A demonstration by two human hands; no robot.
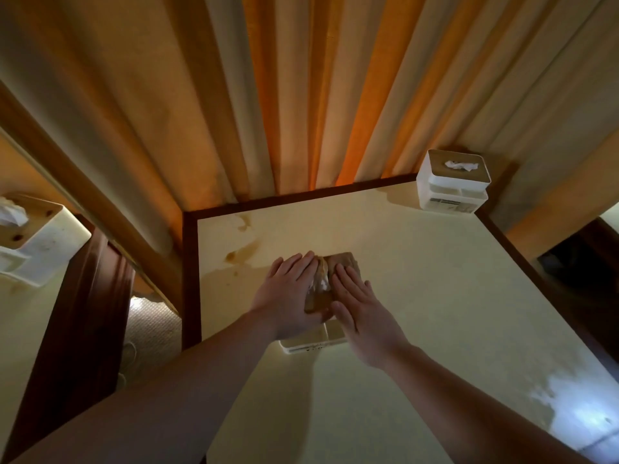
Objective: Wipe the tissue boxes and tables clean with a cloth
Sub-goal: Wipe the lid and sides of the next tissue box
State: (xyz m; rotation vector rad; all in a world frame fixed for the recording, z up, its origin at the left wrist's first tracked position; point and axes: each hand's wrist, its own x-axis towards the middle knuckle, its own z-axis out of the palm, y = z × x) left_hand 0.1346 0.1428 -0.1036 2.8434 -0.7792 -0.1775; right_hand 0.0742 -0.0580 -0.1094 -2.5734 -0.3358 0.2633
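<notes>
With both palms flat, fingers straight, my left hand [290, 289] and right hand [361, 316] press on the wood-lidded tissue box [321, 298] mid-table [435, 296]; brown stains [243, 251] at ten o'clock remain, no cloth visible, wiping barely begun, I judge.

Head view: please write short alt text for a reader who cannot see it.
Two bare hands, left hand and right hand, lie flat on a white tissue box with a brown lid on a cream table with dark wooden edging. Brown stains mark the table; another white tissue box stands at its far corner.
</notes>
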